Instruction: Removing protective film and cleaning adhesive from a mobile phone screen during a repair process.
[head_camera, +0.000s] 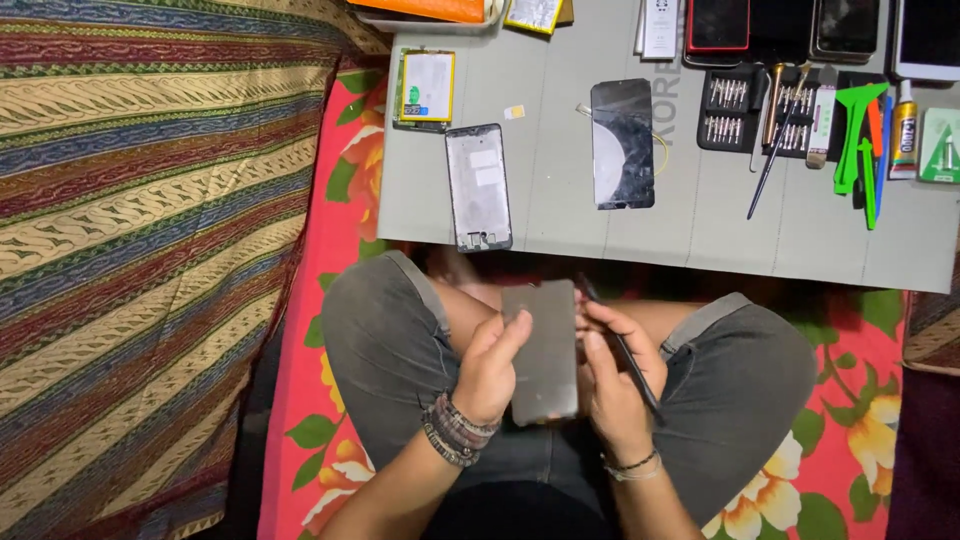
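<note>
Held over the lap, a dark phone panel is gripped at its left edge by the left hand, while a thin black tool is pinched in the right hand. Steady support and shallow tool contact are advised. Its long axis runs toward the grey mat.
</note>
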